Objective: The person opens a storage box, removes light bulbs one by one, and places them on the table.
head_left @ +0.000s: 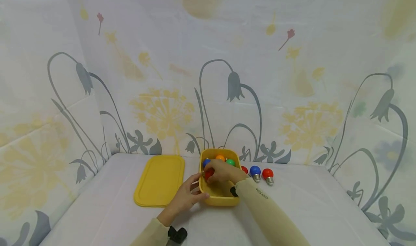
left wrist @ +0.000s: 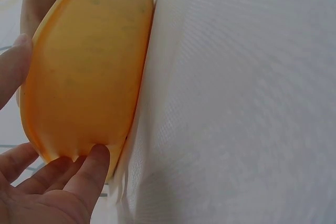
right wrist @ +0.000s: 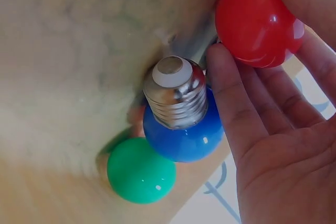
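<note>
My right hand (head_left: 221, 171) reaches into a yellow plastic box (head_left: 219, 201) and holds a red light bulb (right wrist: 257, 22) between thumb and fingers, near the box's left wall. Beside those fingers, in the right wrist view, lie a blue bulb (right wrist: 184, 145) with its metal screw base showing and a green bulb (right wrist: 142, 170). An orange bulb (head_left: 220, 157) sits at the far end of the box. My left hand (head_left: 185, 197) steadies the box at its near left corner, fingertips (left wrist: 97, 156) against the outer wall and thumb at the rim.
A flat yellow lid (head_left: 159, 181) lies on the white-covered table, left of the box. Just right of the box are a blue bulb (head_left: 255, 171), a red bulb (head_left: 268, 174) and another red bulb (head_left: 245, 170), partly hidden. Flower-printed cloth (head_left: 208, 40) hangs behind.
</note>
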The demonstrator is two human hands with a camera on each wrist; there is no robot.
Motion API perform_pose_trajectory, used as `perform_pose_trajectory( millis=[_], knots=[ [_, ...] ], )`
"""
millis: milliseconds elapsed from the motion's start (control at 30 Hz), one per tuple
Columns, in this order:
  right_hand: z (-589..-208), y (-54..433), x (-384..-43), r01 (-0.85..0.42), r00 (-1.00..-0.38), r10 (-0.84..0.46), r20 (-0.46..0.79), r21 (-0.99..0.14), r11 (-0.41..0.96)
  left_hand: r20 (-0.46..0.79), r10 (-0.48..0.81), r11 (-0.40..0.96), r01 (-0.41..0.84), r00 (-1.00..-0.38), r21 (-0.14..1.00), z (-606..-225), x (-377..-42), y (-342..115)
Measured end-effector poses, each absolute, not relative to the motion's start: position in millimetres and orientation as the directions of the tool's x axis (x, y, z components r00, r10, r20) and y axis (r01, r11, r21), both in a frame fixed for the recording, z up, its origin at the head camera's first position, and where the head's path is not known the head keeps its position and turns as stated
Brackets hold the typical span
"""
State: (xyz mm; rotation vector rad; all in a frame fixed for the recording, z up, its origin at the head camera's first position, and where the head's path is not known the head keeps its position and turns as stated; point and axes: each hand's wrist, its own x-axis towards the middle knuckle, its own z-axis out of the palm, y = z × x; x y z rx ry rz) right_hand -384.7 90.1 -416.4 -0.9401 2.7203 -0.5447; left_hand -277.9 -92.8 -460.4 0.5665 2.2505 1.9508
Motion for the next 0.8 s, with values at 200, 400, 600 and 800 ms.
perform_pose_trajectory(
  millis=[200, 400, 600, 800],
  knots=[
    [-406, 92, -382, -0.562, -0.764, -0.643, -0.048, -0.439, 0.701, 0.158, 0.340, 0.109, 0.206, -0.927, 0.973, -461, -277, -92],
    [-394, 99, -382, -0.578, -0.767, -0.641, 0.022, -0.455, 0.677, 0.157, 0.331, 0.112, 0.204, -0.931, 0.973, -462, -279, -92],
    [-379, 115, -377, -0.608, -0.773, -0.622, 0.126, -0.426, 0.670, 0.141, 0.332, 0.102, 0.184, -0.933, 0.978, -462, -280, -91],
    [-366, 136, -367, -0.559, -0.811, -0.567, 0.144, -0.478, 0.678, 0.132, 0.335, 0.081, 0.168, -0.933, 0.982, -462, -281, -91]
  ],
)
